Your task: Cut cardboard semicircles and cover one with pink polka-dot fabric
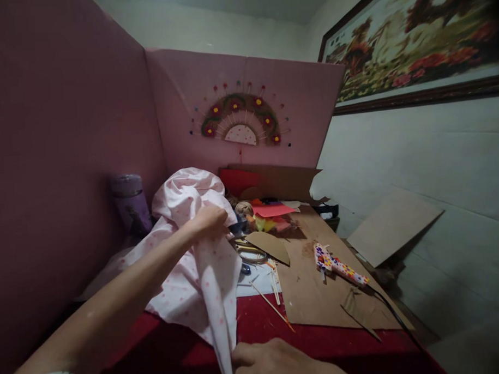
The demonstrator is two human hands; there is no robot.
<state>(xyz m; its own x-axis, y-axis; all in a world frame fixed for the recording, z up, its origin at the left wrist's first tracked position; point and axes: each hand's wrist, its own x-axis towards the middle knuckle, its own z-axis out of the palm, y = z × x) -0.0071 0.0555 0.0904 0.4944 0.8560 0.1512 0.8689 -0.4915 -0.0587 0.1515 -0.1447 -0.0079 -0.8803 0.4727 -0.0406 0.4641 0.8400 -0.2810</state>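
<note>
A white fabric with pink dots point(174, 266) lies bunched over the left of the table and drapes towards me. My left hand point(212, 218) is closed on its upper part, the fingers curled into the folds. Close to me at the bottom, my right hand point(276, 363) has its fingers closed at the fabric's lower edge, which hangs in a narrow fold. Part of that hand runs out of the picture. Right of the fabric lie a cardboard half-circle point(270, 246) and several thin wooden sticks point(274, 281).
A flower-patterned glue gun point(338, 266) with a black cord rests on a cardboard sheet point(306, 305). A purple tumbler point(131, 205) stands at the left. Twine point(244, 209) and red paper point(275, 209) lie farther back. A decorated fan point(241, 119) hangs on the pink panel point(312, 97).
</note>
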